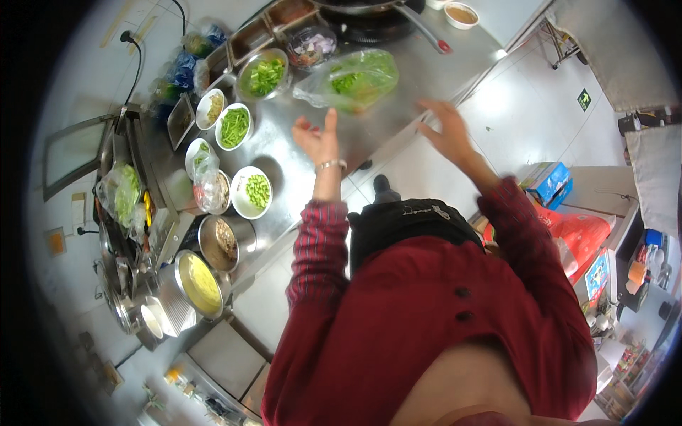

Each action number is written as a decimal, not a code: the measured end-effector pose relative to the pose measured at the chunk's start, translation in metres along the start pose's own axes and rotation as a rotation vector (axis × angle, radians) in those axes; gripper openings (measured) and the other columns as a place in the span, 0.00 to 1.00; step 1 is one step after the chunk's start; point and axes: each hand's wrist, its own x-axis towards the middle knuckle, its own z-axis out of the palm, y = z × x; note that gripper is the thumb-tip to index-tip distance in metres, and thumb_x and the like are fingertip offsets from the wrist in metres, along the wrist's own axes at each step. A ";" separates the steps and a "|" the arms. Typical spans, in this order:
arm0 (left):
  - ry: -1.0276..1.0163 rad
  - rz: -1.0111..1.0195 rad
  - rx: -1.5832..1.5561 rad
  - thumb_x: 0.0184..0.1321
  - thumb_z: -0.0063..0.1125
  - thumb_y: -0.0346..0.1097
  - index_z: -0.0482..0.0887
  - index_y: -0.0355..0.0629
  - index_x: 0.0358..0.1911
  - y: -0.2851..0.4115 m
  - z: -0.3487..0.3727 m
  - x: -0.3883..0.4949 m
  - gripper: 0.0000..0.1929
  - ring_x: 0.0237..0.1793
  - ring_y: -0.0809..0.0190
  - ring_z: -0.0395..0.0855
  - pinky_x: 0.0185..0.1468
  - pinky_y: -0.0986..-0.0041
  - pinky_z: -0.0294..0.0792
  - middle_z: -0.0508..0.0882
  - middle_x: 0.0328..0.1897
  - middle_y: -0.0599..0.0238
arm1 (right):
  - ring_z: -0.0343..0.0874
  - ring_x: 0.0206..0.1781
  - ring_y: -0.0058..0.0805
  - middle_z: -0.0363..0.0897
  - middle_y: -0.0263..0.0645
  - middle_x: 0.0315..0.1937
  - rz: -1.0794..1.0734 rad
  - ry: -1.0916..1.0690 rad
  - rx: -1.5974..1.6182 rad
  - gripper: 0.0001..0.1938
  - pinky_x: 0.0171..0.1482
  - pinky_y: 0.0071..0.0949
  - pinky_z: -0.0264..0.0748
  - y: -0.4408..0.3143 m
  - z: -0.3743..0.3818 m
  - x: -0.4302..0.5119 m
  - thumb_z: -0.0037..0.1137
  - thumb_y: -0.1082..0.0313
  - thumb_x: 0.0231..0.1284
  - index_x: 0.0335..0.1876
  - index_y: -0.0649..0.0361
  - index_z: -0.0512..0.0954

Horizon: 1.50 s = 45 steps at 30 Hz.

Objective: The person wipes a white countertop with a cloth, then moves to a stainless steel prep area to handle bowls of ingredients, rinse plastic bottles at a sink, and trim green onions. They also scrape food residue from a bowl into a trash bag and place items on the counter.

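Observation:
A clear plastic bag of leafy greens (367, 74) lies on the stainless steel counter (298, 183) in front of me. Just below the bag's near edge is my left hand (318, 139), palm up with the fingers partly curled and nothing in it. A bracelet circles that wrist. To the right of the bag, near the counter's front edge, hovers my right hand (445, 130), blurred, its fingers apart and holding nothing. Left of my left hand stand a white bowl of chopped green pieces (258, 191) and a white bowl of cut green stalks (234, 127).
Behind the bag are a frying pan (426, 32), a glass bowl of chopped greens (266, 77) and a bowl of purple pieces (314, 49). A steel pot (242, 245) and a pot with yellow contents (201, 285) stand at left. A blue box (551, 183) sits at right.

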 end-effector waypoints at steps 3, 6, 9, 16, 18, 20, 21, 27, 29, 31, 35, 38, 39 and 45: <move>0.201 -0.057 0.118 0.49 0.76 0.46 0.73 0.34 0.50 -0.014 0.052 0.052 0.32 0.41 0.55 0.77 0.47 0.65 0.70 0.79 0.45 0.57 | 0.74 0.57 0.49 0.77 0.50 0.52 -0.135 0.184 -0.165 0.29 0.57 0.47 0.70 -0.030 0.093 0.101 0.68 0.55 0.48 0.60 0.50 0.74; -0.327 -0.507 -0.190 0.60 0.65 0.50 0.69 0.39 0.54 -0.027 0.055 0.090 0.28 0.45 0.53 0.79 0.53 0.61 0.70 0.80 0.52 0.52 | 0.74 0.58 0.46 0.78 0.48 0.50 -0.066 0.105 -0.494 0.23 0.56 0.49 0.70 -0.033 0.148 0.149 0.65 0.53 0.49 0.53 0.47 0.79; -0.498 -0.937 -0.745 0.72 0.47 0.45 0.69 0.41 0.53 -0.022 0.032 0.102 0.16 0.57 0.44 0.80 0.62 0.52 0.69 0.80 0.59 0.44 | 0.78 0.54 0.44 0.82 0.45 0.42 0.353 -0.058 -0.273 0.12 0.52 0.48 0.73 -0.026 0.151 0.185 0.62 0.53 0.54 0.41 0.46 0.81; -0.521 -0.962 -1.369 0.72 0.46 0.37 0.77 0.37 0.56 0.006 -0.072 0.119 0.15 0.60 0.49 0.81 0.66 0.48 0.70 0.83 0.57 0.52 | 0.82 0.46 0.35 0.80 0.50 0.53 0.964 -0.148 1.446 0.09 0.46 0.33 0.79 -0.026 0.092 0.208 0.46 0.63 0.72 0.40 0.60 0.75; -0.472 -0.844 -1.458 0.70 0.52 0.37 0.79 0.37 0.52 -0.012 -0.096 0.114 0.13 0.52 0.56 0.85 0.61 0.51 0.75 0.86 0.51 0.58 | 0.81 0.49 0.35 0.76 0.53 0.58 1.045 -0.239 1.754 0.07 0.49 0.34 0.79 -0.027 0.107 0.198 0.47 0.68 0.71 0.43 0.62 0.74; -0.396 -0.840 -1.610 0.67 0.53 0.32 0.80 0.36 0.50 -0.036 -0.116 0.107 0.11 0.43 0.59 0.86 0.52 0.58 0.79 0.87 0.46 0.59 | 0.80 0.51 0.35 0.73 0.54 0.62 1.176 -0.218 1.943 0.06 0.52 0.34 0.78 -0.028 0.136 0.187 0.48 0.72 0.69 0.46 0.64 0.74; -0.364 -0.846 -1.638 0.66 0.53 0.30 0.81 0.36 0.49 -0.048 -0.127 0.099 0.11 0.40 0.60 0.85 0.49 0.60 0.79 0.88 0.45 0.59 | 0.79 0.52 0.35 0.72 0.54 0.63 1.160 -0.285 2.000 0.07 0.54 0.34 0.78 -0.026 0.148 0.183 0.48 0.74 0.68 0.47 0.64 0.73; -0.037 -0.844 -1.202 0.63 0.53 0.32 0.81 0.37 0.50 -0.064 -0.159 0.068 0.13 0.43 0.64 0.83 0.42 0.65 0.78 0.86 0.42 0.62 | 0.72 0.59 0.35 0.72 0.45 0.63 1.011 -0.409 1.156 0.28 0.62 0.35 0.70 -0.034 0.157 0.180 0.56 0.74 0.57 0.66 0.60 0.68; -0.020 -0.678 -0.833 0.59 0.64 0.35 0.69 0.36 0.63 -0.048 -0.162 0.058 0.29 0.50 0.57 0.80 0.49 0.64 0.76 0.76 0.59 0.51 | 0.67 0.65 0.43 0.65 0.48 0.68 0.594 -0.594 0.788 0.36 0.67 0.47 0.64 -0.051 0.143 0.180 0.64 0.58 0.57 0.72 0.51 0.63; 0.116 -0.502 -0.235 0.55 0.70 0.38 0.60 0.35 0.70 -0.026 -0.152 0.047 0.41 0.56 0.50 0.76 0.56 0.60 0.73 0.68 0.67 0.44 | 0.62 0.70 0.50 0.60 0.52 0.71 0.152 -0.642 0.321 0.42 0.69 0.51 0.60 -0.076 0.137 0.181 0.67 0.48 0.55 0.75 0.47 0.61; 0.018 0.276 0.764 0.44 0.78 0.54 0.55 0.44 0.74 0.014 -0.129 0.063 0.56 0.67 0.41 0.62 0.67 0.50 0.62 0.63 0.68 0.40 | 0.53 0.75 0.60 0.49 0.58 0.76 -0.030 -0.530 0.087 0.55 0.70 0.54 0.60 -0.124 0.150 0.180 0.72 0.32 0.39 0.76 0.46 0.59; -0.123 0.282 1.181 0.43 0.78 0.54 0.61 0.49 0.72 0.022 -0.113 0.075 0.52 0.62 0.43 0.73 0.59 0.53 0.70 0.73 0.63 0.46 | 0.58 0.73 0.58 0.49 0.56 0.76 -0.151 -0.681 -0.185 0.53 0.68 0.55 0.63 -0.134 0.169 0.180 0.73 0.39 0.43 0.77 0.41 0.56; -0.273 0.098 1.245 0.43 0.78 0.53 0.64 0.50 0.70 0.018 -0.113 0.081 0.49 0.59 0.44 0.76 0.56 0.54 0.72 0.76 0.60 0.48 | 0.60 0.73 0.57 0.49 0.55 0.76 -0.238 -0.703 -0.255 0.53 0.68 0.54 0.64 -0.129 0.173 0.182 0.73 0.42 0.44 0.78 0.39 0.55; -0.457 0.008 0.983 0.49 0.71 0.42 0.87 0.52 0.45 -0.047 -0.168 0.083 0.17 0.31 0.45 0.86 0.37 0.60 0.78 0.88 0.33 0.56 | 0.86 0.44 0.32 0.86 0.41 0.40 -0.116 -0.778 -0.124 0.23 0.46 0.32 0.80 -0.036 0.155 0.194 0.64 0.65 0.56 0.60 0.48 0.79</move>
